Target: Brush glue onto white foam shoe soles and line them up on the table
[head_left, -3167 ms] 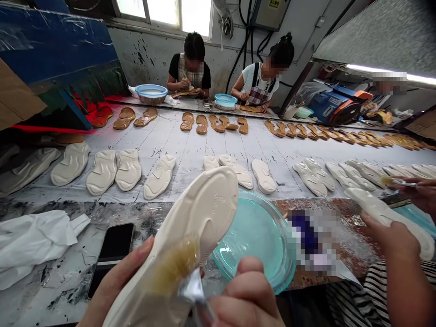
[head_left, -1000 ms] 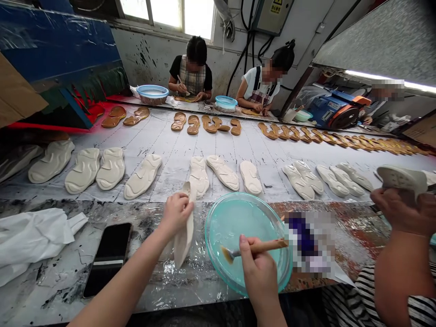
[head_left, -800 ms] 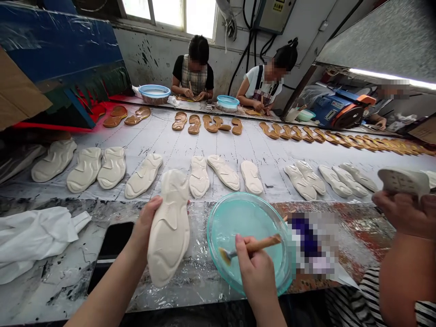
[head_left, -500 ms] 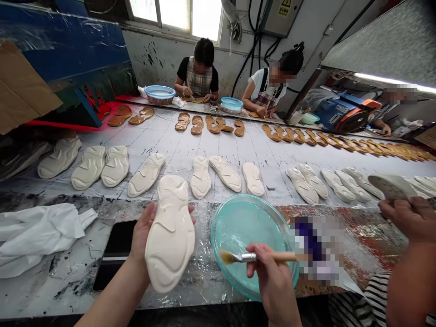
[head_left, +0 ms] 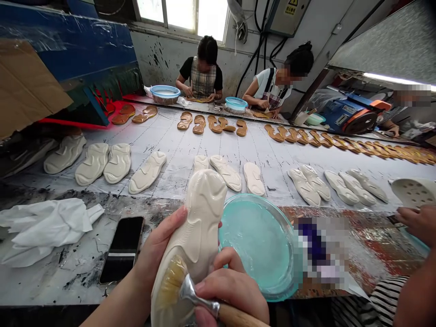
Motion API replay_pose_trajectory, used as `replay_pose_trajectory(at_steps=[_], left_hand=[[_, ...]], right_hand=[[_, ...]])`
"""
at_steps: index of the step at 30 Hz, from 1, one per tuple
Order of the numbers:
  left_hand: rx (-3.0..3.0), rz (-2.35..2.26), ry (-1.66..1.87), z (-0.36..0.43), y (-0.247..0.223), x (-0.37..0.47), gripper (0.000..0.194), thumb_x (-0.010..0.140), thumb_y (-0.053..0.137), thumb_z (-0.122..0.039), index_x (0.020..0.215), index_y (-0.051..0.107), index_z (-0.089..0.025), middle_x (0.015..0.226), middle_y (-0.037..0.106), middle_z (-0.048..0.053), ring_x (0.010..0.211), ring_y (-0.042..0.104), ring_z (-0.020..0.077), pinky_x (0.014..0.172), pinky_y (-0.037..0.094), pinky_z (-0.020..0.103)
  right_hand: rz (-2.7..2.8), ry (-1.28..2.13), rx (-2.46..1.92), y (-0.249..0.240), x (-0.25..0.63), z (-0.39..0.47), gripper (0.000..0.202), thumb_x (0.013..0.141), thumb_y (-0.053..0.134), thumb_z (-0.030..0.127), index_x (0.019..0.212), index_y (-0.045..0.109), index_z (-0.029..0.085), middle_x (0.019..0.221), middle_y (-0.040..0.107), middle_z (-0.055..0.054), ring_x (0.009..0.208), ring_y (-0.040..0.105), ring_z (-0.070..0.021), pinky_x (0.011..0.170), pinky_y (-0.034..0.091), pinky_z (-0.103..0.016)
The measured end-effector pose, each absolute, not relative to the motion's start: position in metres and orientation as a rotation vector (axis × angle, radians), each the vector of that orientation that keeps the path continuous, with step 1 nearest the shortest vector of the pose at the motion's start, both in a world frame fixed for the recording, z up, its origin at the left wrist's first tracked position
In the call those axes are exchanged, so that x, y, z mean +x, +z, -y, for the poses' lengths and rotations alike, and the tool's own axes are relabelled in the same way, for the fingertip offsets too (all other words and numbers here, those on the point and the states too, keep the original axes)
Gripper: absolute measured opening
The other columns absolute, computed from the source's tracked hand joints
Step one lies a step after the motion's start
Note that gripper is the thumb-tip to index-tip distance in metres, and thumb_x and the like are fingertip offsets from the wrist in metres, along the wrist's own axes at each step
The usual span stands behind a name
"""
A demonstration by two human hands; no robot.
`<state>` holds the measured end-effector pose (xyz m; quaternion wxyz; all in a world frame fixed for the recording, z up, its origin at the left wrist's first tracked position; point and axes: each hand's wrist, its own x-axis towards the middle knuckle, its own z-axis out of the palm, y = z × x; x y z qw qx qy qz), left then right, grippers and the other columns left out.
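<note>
A cream insole [head_left: 200, 218] is tilted upright in my left hand [head_left: 153, 254], whose fingers wrap round its edges. My right hand [head_left: 231, 286] grips a brush [head_left: 204, 297] with a wooden handle and a metal collar. The yellowish bristles are pressed flat on the lower left part of the insole. Just right of my hands stands a round teal basin [head_left: 257, 245] with whitish liquid in it.
Several cream insoles [head_left: 147, 172] lie along the white belt [head_left: 177, 147], with brown ones [head_left: 184, 121] beyond. A phone [head_left: 122, 250] and white cloth [head_left: 51, 227] lie left. Two people work opposite; a person's hand [head_left: 420, 222] holds a holed piece at right.
The brush has moved left from over the basin onto the insole. My left hand has brought the insole nearer and to the right. At right, the other person's holed piece has shifted right.
</note>
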<state>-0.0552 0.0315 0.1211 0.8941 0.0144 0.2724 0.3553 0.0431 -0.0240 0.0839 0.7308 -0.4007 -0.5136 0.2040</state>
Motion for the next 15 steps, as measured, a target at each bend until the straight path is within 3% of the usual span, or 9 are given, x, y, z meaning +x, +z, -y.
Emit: replay_pose_trajectory(at_steps=[4, 8, 13, 15], left_hand=[[0.111, -0.567, 0.791, -0.028, 0.127, -0.057, 0.055, 0.086, 0.056, -0.053, 0.109, 0.072, -0.005, 0.088, 0.076, 0.019, 0.081, 0.072, 0.0287, 0.077, 0.056, 0.038], [0.179, -0.531, 0.834, -0.033, 0.135, -0.059, 0.054, 0.085, 0.059, -0.053, 0.120, 0.068, -0.012, 0.090, 0.076, 0.012, 0.083, 0.072, 0.0298, 0.078, 0.056, 0.040], [0.321, -0.831, 1.216, -0.038, 0.138, -0.056, 0.046, 0.082, 0.069, -0.039, 0.122, 0.067, -0.017, 0.097, 0.076, 0.008, 0.093, 0.070, 0.0285, 0.083, 0.055, 0.036], [0.411, -0.986, 1.366, -0.036, 0.134, -0.053, 0.044, 0.076, 0.076, -0.038, 0.117, 0.070, -0.020, 0.099, 0.076, 0.005, 0.096, 0.069, 0.0288, 0.082, 0.055, 0.034]], right_hand=[[1.251, 0.318, -0.848, 0.089, 0.049, 0.023, 0.009, 0.087, 0.062, 0.027, 0.084, 0.067, 0.020, 0.060, 0.065, 0.004, 0.048, 0.054, -0.0093, 0.062, 0.045, -0.033], [1.154, 0.250, -0.970, 0.085, 0.053, 0.030, 0.008, 0.086, 0.062, 0.022, 0.079, 0.066, 0.020, 0.058, 0.060, 0.004, 0.052, 0.051, -0.0102, 0.069, 0.048, -0.034], [1.226, 0.322, -1.158, 0.075, 0.074, 0.032, 0.012, 0.083, 0.056, 0.017, 0.073, 0.055, 0.022, 0.059, 0.050, 0.005, 0.060, 0.050, -0.0097, 0.061, 0.042, -0.024], [1.273, 0.329, -1.150, 0.078, 0.075, 0.029, 0.016, 0.087, 0.055, 0.018, 0.072, 0.053, 0.022, 0.055, 0.048, 0.008, 0.054, 0.047, -0.0075, 0.070, 0.044, -0.025]])
